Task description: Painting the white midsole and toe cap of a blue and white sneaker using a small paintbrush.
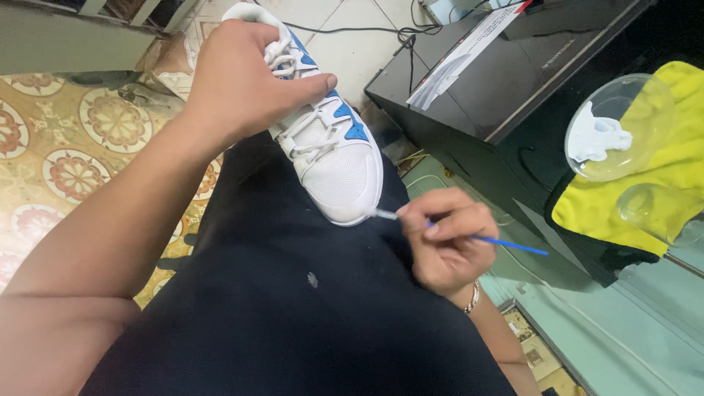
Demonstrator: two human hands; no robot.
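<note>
Fingers of left hand point(238, 84) clamp white sneaker point(330, 147) steady on lap while right hand point(444, 238) pinches blue brush point(506, 242) against its toe.

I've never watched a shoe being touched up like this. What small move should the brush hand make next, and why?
Probably a short stroke along the toe edge. The right hand holds the brush with its tip at the shoe toe, where sole meets upper, while the left hand steadies the shoe by the laces on the lap.
</note>
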